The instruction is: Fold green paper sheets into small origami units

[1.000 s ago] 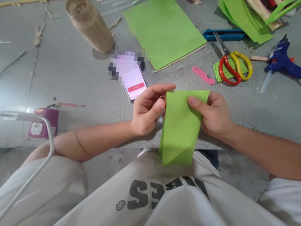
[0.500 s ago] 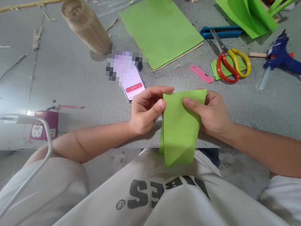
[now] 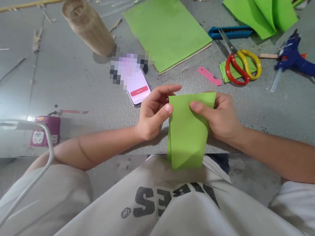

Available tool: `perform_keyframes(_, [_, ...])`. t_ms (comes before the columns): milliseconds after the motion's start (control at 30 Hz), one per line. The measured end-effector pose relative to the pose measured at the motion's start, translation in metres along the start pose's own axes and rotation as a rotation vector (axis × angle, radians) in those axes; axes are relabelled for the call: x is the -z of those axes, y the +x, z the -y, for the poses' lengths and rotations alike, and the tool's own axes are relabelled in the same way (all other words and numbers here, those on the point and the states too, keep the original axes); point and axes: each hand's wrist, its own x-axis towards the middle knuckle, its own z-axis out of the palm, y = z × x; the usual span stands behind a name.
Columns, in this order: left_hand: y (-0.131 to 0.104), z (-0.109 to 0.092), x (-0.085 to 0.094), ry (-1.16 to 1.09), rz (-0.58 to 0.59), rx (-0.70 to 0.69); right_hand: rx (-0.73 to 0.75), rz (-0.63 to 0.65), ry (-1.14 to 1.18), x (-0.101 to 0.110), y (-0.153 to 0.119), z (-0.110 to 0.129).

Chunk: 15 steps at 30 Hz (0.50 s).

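A folded sheet of green paper (image 3: 188,133) hangs between my hands at the table's front edge, its lower end over my shirt. My right hand (image 3: 223,116) grips its upper right part, thumb on the front and fingers hidden behind. At the upper left edge, my left hand (image 3: 156,112) has its thumb against the paper, with the index finger raised above the corner. Beyond lie a large green sheet (image 3: 167,32), scissors (image 3: 237,64) with red and yellow handles on small green pieces (image 3: 225,73), and a pink cutter (image 3: 209,76).
A phone (image 3: 138,87) lies left of my hands, near a wooden cylinder (image 3: 89,27). Toward the back right are a blue cutter (image 3: 231,31), a blue glue gun (image 3: 297,58) with a cord, and folded green sheets (image 3: 260,12). A purple box (image 3: 46,131) sits at left.
My left index finger has lifted away from the paper's top left corner. The paper's lower tip has shifted slightly up; my right hand keeps its grip.
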Motion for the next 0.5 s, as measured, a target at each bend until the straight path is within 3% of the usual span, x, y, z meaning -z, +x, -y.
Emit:
perform_keyframes(167, [-0.009, -0.006, -0.009, 0.072, 0.099, 0.122, 0.098, -0.067, -0.11, -0.002, -0.001, 0.0])
perform_keyframes(500, [-0.007, -0.004, -0.014, 0.26, 0.02, -0.008, 0.161, -0.067, -0.115, -0.008, -0.001, -0.003])
